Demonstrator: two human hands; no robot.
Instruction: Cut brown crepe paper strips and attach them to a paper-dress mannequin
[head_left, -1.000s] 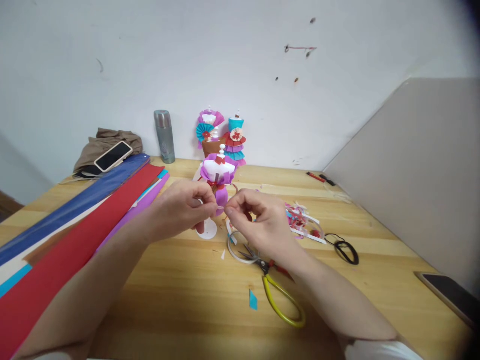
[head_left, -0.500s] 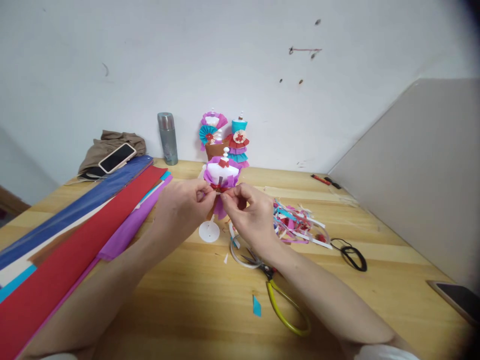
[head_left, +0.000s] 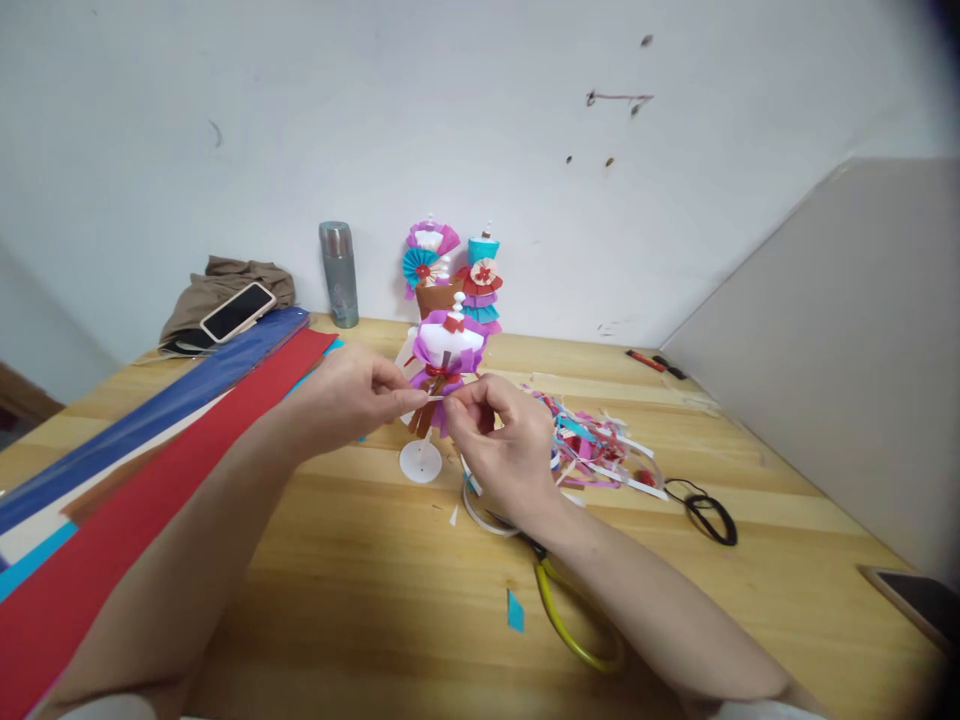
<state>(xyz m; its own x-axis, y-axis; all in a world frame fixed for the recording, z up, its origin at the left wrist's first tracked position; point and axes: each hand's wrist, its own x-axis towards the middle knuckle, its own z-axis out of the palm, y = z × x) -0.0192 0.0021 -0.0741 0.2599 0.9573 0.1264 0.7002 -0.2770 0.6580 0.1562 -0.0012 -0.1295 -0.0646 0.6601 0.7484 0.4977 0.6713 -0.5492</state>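
My left hand and my right hand face each other, thumbs and forefingers closed in a pinch. A thin white strip stretches across the small gap between their fingertips. Right behind it stands a miniature white dress form on a round white base. It wears purple and brown crepe paper, with red at the neck and waist. My fingers partly cover its skirt. Yellow-handled scissors lie under my right forearm, their blades mostly hidden.
More dressed forms, such as one in turquoise, stand by the wall near a flask. Paper sheets and a phone lie left. Paper scraps, a black cord loop and another phone lie right.
My hands have moved slightly apart, with the left fingers straightening and more of the white strip showing between them. The brown skirt of the form shows more. The view has shifted slightly.
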